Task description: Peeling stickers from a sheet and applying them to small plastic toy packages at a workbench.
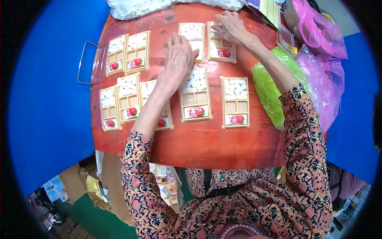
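- Across the near part of the glossy reddish-brown surface [215, 147], floral sleeves [135, 171] lead up to bare forearms.
- Toward the near edge lie five cream rectangular compartment trays [230, 106], each with small white lumps [235, 88] at its far end and a white packet picturing a strawberry [237, 119] at its near end; the left forearm partly covers one.
- To the right are a clear bag of lime-green strands [272, 85] and pink plastic bags [324, 83].
- Farther out, the left hand [180, 55], ringed, curls its fingers loosely beside a filled tray [198, 44]; any grip cannot be told.
- The right hand [232, 30] bends slightly parted fingers over the neighbouring tray's [221, 61] far end; their tips' hold is hidden.
- Farthest lies a clear bag of white lumps [139, 8].
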`<action>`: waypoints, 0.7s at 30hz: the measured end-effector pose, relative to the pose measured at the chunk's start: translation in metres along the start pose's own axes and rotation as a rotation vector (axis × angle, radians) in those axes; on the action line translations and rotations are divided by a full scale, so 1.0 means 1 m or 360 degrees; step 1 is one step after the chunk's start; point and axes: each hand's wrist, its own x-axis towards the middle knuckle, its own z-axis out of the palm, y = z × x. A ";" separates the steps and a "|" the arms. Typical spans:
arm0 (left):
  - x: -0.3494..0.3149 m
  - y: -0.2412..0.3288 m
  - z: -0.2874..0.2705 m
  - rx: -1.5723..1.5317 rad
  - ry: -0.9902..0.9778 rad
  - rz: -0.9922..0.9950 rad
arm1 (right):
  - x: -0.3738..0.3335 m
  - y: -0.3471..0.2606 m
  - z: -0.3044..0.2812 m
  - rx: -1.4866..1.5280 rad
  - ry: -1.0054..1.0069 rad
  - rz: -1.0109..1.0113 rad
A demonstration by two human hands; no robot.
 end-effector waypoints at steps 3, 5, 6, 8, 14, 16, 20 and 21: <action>0.004 0.014 0.005 0.0159 0.0231 0.0183 | 0.002 0.029 0.009 0.0126 -0.0167 -0.0076; 0.004 0.022 0.006 0.0209 0.0317 0.0323 | -0.007 0.027 0.015 0.0225 -0.0034 -0.0039; 0.004 0.029 0.003 0.0204 0.0172 0.0364 | -0.008 0.025 0.015 0.0240 -0.0005 -0.0086; 0.005 0.038 0.010 0.0139 0.0147 0.0462 | -0.011 0.024 0.013 0.0255 0.0021 -0.0127; 0.011 0.034 0.025 0.0321 0.0072 0.0612 | -0.029 0.012 0.014 0.0207 0.0027 -0.0185; 0.015 0.037 0.024 0.0216 0.0035 0.0617 | -0.034 0.013 0.014 0.0053 0.0052 -0.0240; 0.018 0.041 0.023 0.0020 -0.0089 0.0533 | -0.041 0.006 0.015 0.0143 0.0101 -0.0309; 0.019 0.043 0.026 0.0029 -0.0071 0.0531 | -0.042 0.007 0.014 0.0136 0.0114 -0.0323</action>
